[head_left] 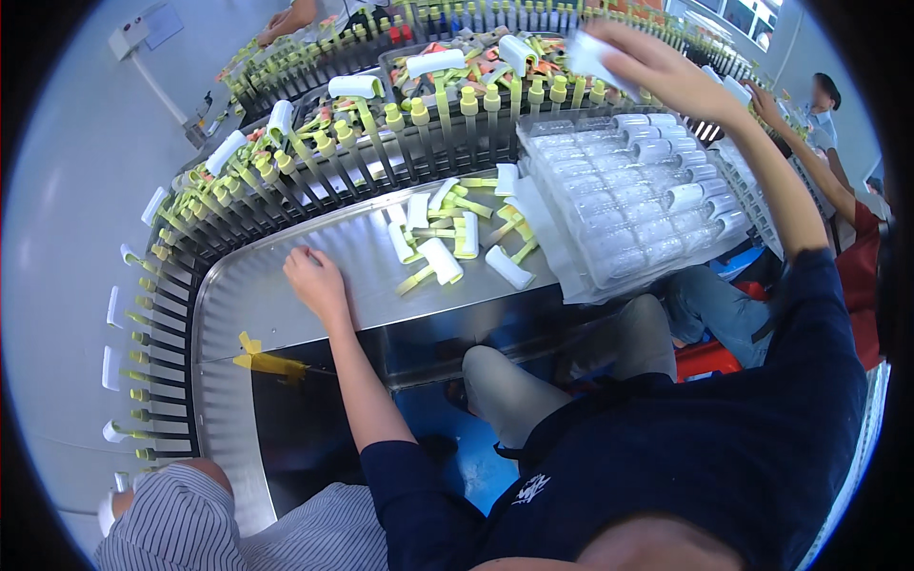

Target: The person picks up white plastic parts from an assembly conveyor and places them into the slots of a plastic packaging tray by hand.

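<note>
My right hand [657, 71] is raised at the upper right, its fingers closed round a white curved plastic piece [592, 59], slightly blurred. It is above the row of yellow-tipped posts, beyond a stack of clear plastic trays [619, 205] with white curved pieces in some pockets. On the steel tabletop [367, 252] my left hand [317, 285] rests with fingers curled together, and nothing shows in them. To its right lies a loose heap of white curved pieces [441, 261] joined to yellow-green stems [416, 279].
A curved line of dark posts with yellow tips [419, 112] runs round the table, some capped with white pieces [357, 87]. Behind it, bins [395, 71] hold mixed coloured parts. Yellow tape [271, 362] marks the table's front edge. Other people sit on both sides; a co-worker's arm [809, 152] reaches in at right.
</note>
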Motion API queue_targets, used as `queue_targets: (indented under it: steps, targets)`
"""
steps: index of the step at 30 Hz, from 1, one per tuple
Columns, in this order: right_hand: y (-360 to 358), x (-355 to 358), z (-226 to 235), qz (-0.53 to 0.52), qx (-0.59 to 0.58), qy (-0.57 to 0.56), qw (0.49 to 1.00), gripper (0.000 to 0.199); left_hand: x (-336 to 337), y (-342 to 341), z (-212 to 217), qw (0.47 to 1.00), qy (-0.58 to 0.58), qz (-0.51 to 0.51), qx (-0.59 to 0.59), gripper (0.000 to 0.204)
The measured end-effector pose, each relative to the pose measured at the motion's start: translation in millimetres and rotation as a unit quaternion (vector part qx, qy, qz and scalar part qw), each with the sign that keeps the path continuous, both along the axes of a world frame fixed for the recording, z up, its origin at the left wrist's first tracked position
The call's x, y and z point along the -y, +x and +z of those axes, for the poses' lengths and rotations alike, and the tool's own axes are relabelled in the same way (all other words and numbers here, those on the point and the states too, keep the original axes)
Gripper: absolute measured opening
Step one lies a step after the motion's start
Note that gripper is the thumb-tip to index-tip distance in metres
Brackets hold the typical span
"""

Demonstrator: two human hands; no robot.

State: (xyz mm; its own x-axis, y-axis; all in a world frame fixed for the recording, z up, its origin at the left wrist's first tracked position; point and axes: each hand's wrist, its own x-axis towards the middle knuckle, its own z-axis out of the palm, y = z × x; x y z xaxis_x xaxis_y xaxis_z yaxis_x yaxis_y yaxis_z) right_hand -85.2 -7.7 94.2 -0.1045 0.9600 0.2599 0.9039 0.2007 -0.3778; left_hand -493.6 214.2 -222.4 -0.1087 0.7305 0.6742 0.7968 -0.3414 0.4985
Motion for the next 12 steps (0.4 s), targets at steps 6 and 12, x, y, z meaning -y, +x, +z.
queue_targets:
  steps: [6,12]
  targets:
    - [-257.1,-206.5,-39.9,0.256,-0.434,-0.202,0.840,0.052,-20.2,-4.7,-14.8,0.999,-0.021,-0.024,0.016,0.010]
    - [-424.5,-427.3,-123.8,0.001,-0.599,-0.127,0.791,0.067,-39.7,20.1,-15.9,0.996,-0.048,-0.073,-0.013,0.011]
